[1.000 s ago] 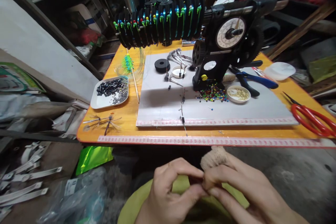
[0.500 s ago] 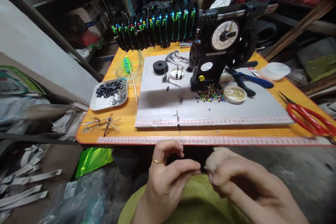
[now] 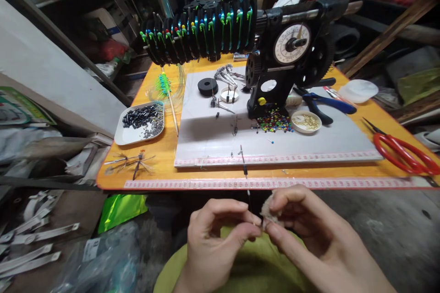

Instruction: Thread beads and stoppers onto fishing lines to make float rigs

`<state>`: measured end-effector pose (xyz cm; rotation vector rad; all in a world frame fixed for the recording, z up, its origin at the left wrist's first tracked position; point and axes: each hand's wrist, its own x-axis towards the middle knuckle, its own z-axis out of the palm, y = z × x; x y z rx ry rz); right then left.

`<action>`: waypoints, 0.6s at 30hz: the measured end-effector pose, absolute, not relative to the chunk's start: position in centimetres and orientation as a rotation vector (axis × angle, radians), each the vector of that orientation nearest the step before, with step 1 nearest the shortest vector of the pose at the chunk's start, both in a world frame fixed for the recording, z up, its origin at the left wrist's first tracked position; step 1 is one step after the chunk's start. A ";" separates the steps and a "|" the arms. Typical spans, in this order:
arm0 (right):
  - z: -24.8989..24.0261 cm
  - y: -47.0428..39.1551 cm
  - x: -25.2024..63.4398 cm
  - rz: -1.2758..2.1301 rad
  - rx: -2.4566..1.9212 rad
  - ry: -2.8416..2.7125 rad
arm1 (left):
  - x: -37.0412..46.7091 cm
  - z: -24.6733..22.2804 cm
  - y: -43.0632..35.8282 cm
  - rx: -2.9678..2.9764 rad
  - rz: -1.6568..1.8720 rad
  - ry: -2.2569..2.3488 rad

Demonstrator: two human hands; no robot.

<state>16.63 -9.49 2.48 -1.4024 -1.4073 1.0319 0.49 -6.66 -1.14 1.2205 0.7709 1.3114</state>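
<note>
My left hand [image 3: 220, 238] is closed in a pinch in front of the table edge. Thumb and forefinger press on the end of a thin dark line [image 3: 250, 199], though the tiny piece at their tips is hard to make out. That line runs up over the edge to a small black tube [image 3: 245, 170] and a swivel-like piece at the board's front. Close by on the right, my right hand [image 3: 302, 224] pinches a beige scrap of cloth [image 3: 270, 210] between thumb and fingers. The two hands' fingertips nearly meet.
On the white board [image 3: 206, 142] a black winding machine [image 3: 271, 68] carries several line-wrapped spools [image 3: 199, 32]. Around it are coloured-head pins [image 3: 273, 121], a dish of gold bits [image 3: 305, 122], pliers [image 3: 319, 100], red-handled scissors [image 3: 402, 151] and a tray of black tubes [image 3: 137, 135].
My left fingertips have closed together and my hands have come nearer each other. The line with the black tube has shifted right and now stretches down to my fingers.
</note>
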 end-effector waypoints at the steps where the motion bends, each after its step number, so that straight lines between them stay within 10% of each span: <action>1: 2.5 -9.5 16.6 1.035 -1.403 -1.405 | 0.5 -1.1 -6.7 1.185 1.308 0.753; 18: 2.2 -9.1 17.9 1.173 -1.424 -1.607 | -1.4 1.1 -4.6 2.093 1.053 0.568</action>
